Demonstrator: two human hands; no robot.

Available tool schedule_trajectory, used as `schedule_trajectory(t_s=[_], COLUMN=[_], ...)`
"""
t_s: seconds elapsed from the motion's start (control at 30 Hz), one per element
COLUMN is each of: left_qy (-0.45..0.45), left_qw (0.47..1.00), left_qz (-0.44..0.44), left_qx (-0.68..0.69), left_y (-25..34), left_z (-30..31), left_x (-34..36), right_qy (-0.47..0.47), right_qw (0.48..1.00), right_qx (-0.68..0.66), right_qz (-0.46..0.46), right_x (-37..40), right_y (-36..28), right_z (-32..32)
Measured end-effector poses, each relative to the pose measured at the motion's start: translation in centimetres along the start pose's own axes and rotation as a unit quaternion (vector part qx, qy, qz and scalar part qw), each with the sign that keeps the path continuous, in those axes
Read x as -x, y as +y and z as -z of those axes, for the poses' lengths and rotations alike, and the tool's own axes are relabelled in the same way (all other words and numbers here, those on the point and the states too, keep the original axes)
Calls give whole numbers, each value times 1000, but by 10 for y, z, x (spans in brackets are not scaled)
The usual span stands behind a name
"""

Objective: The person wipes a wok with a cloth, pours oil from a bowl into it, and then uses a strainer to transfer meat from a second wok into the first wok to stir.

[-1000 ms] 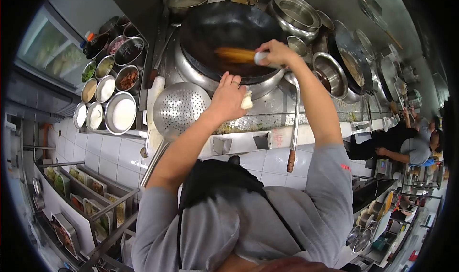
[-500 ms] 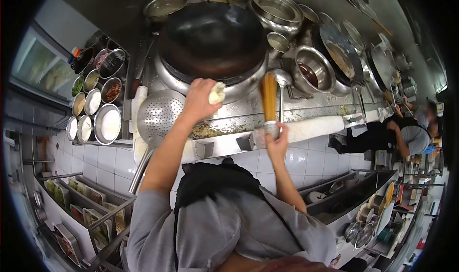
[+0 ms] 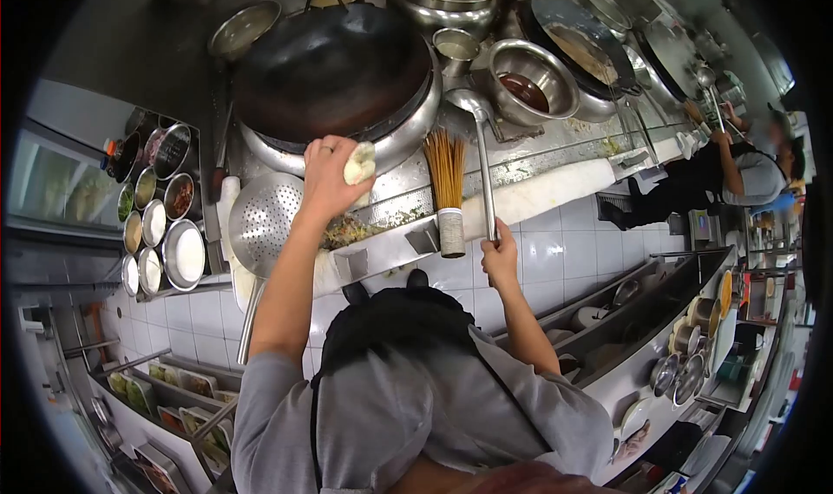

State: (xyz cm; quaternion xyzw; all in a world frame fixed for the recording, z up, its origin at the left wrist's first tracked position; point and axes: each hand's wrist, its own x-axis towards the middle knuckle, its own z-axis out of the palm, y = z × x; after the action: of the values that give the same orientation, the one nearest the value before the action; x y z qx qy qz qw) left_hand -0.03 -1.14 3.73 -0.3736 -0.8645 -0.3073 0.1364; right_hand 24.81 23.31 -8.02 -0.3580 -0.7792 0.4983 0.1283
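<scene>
Hazards, as judged. Heat: the left hand (image 3: pixel 334 182) has its fingers at the near rim of the wok (image 3: pixel 325 73), with only a folded pale cloth (image 3: pixel 359 163) between palm and metal. Should the cloth slip or prove damp, the fingers could be burned; whether the wok is hot cannot be told. Snagging: the ladle (image 3: pixel 484 160) has its bowl beyond the right fingers, close to the steel bowl (image 3: pixel 534 82) of dark red liquid. A careless swing could knock that bowl and spill it. Fall: the bamboo brush (image 3: pixel 447 182) lies between the two hands, its bound end over the counter's front edge, where a sleeve or the ladle's handle could dislodge it.

Condition of fingers: the left fingers are bent over the cloth, nearly closed. The right hand (image 3: pixel 500 255) has its fingers wrapped round the lower end of the ladle's handle, fully closed.

Condition of items: the ladle is bright steel, long and straight in the shaft, running away from the right fingers. The wok is black and glossy, browner towards the left fingers, set in a steel ring (image 3: pixel 403 144). The cloth is bunched and off-white.
</scene>
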Motion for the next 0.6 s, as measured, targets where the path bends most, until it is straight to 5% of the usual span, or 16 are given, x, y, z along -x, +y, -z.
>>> schedule_trajectory(t_s=[0.07,0.2,0.47,0.6], left_qy=[-26,-12,-21,118], left_qw=[1000,999,990,933], left_qz=[-9,-22,-35,29], left_qx=[-5,-25,135,338], left_y=[-4,-5,-24,-12], left_z=[5,3,11,33], left_x=[4,9,20,52], right_qy=[-76,-112,-209,-243], right_qw=[961,960,942,932], right_qx=[-220,-226,-212,-132], right_qz=[-149,-123,157,236], right_x=[12,8,-29,-57], right_y=[-39,-60,-227,-372], right_z=[3,12,3,-34])
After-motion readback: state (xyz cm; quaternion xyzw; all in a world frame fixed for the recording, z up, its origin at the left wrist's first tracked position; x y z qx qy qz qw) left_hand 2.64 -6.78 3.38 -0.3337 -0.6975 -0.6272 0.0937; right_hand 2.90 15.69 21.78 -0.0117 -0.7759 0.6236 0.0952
